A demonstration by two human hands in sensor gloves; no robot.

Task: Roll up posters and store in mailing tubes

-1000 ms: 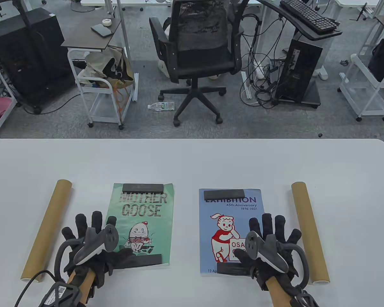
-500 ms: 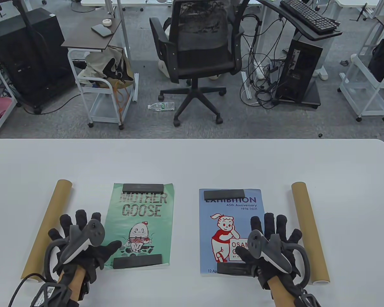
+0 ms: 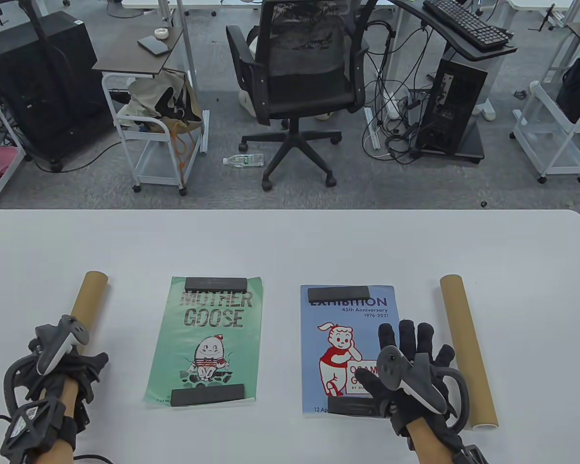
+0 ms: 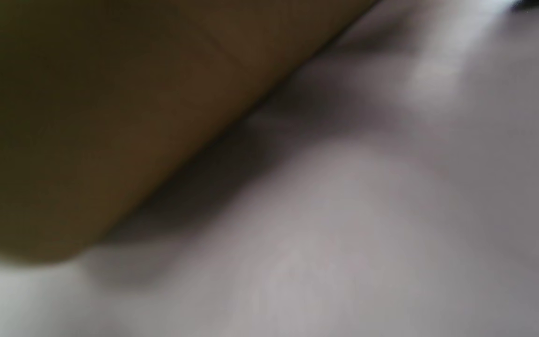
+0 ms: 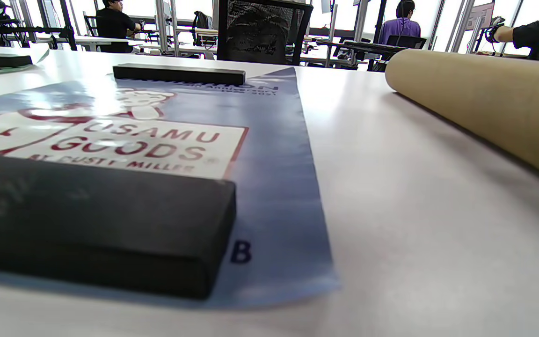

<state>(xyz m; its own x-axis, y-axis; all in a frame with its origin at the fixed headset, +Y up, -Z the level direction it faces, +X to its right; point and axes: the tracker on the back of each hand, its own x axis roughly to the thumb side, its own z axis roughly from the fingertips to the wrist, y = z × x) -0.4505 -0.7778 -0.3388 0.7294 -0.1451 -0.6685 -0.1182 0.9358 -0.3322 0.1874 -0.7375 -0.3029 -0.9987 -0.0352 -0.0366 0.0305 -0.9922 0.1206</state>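
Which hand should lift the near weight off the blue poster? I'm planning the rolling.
Right. The right hand already lies on the blue poster beside that weight; the left hand is over at the left tube.

Bare table (image 3: 280, 251) lies between green poster (image 3: 208, 338) and blue poster (image 3: 348, 348).

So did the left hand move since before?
Yes. The left hand slid left, off the green poster, and is now over the left cardboard tube. The table view does not show whether its fingers grip the tube.
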